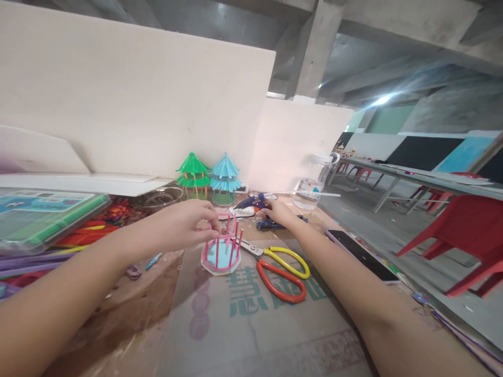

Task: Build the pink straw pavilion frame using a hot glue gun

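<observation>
A small model (223,255) has an eight-sided light-blue base with several upright pink sticks and some pink crosspieces on top. My left hand (192,226) is at its left, thumb and fingertips closed on the pink stick frame. Farther right, my right hand (278,212) is wrapped round a dark blue glue gun (251,202), whose nozzle points left above the table. Scissors (260,253) with one yellow and one red handle lie between my arms, their blade tips hidden behind the model.
Behind stand a green paper pavilion (193,173) and a blue one (225,180). A water jug (312,183) and phone (361,255) are to the right. At left are a plastic case (51,214) and coloured strips (35,264). White boards (137,104) wall the back.
</observation>
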Demonstrator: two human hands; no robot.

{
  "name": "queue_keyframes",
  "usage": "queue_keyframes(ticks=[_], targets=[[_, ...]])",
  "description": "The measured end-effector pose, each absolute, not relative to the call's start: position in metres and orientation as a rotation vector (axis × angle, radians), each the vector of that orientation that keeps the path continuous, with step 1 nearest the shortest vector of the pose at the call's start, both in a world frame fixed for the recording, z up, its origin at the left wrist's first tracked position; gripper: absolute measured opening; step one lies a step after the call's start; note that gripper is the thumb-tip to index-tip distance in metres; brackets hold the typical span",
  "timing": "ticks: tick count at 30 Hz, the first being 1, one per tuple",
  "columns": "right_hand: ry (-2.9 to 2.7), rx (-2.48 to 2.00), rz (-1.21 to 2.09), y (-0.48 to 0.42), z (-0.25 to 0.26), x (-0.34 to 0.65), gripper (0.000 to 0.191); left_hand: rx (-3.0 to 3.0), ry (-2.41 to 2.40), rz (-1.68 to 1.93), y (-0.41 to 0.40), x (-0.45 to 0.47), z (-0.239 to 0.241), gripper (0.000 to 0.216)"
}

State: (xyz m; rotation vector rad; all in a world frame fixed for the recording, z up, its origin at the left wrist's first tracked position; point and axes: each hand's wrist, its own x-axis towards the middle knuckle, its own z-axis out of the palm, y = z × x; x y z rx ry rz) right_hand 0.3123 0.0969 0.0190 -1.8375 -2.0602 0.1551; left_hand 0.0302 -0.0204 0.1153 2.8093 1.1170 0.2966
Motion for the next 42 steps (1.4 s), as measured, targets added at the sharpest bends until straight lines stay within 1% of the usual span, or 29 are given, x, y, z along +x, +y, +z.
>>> queue_keyframes(ticks=[4, 11, 17, 20, 25, 26, 28, 29, 30, 32, 34, 37, 42], targets=[[-2.058, -1.83, 0.163, 0.095, 0.02, 0.311, 0.024, 2.837, 1.1, 0.29, -0.019, 0.03, 0.116, 0.025], [-2.048, -1.876, 0.12, 0.093, 0.021, 0.309, 0.034, 2.793, 1.075, 0.303, -0.015, 0.026, 0.112, 0.027], [-2.136, -1.908, 0.055, 0.086, 0.032, 0.312, 0.035, 2.796, 1.028, 0.301, -0.017, 0.026, 0.115, 0.032], [-2.215, -1.927, 0.018, 0.077, 0.042, 0.313, 0.029, 2.803, 1.035, 0.329, -0.017, 0.025, 0.117, 0.036], [-2.258, -1.9, -0.143, 0.039, 0.06, 0.302, 0.012, 2.777, 1.128, 0.55, -0.016, 0.022, 0.117, 0.042], [-2.25, -1.861, -0.2, 0.027, 0.062, 0.297, 0.014, 2.773, 1.13, 0.582, -0.016, 0.023, 0.117, 0.041], [-2.226, -1.743, -0.322, 0.001, 0.062, 0.287, 0.025, 2.778, 1.129, 0.617, -0.018, 0.024, 0.117, 0.037], [-2.168, -1.572, -0.415, -0.011, 0.06, 0.282, 0.03, 2.791, 1.122, 0.616, -0.02, 0.025, 0.117, 0.033], [-2.139, -1.416, -0.399, -0.023, 0.056, 0.277, 0.034, 2.814, 1.106, 0.609, -0.021, 0.026, 0.116, 0.03], [-2.067, -1.222, -0.154, -0.041, 0.046, 0.268, 0.04, 2.87, 1.066, 0.596, -0.025, 0.029, 0.115, 0.027], [-2.029, -1.124, 0.11, -0.051, 0.034, 0.261, 0.037, 2.93, 1.03, 0.596, -0.028, 0.031, 0.113, 0.028], [-2.018, -1.127, 0.352, -0.054, 0.021, 0.253, 0.03, 3.016, 0.97, 0.594, -0.029, 0.032, 0.11, 0.028], [-1.99, -1.199, 0.615, -0.048, 0.015, 0.243, 0.035, 3.049, 0.92, 0.574, -0.027, 0.033, 0.106, 0.025]])
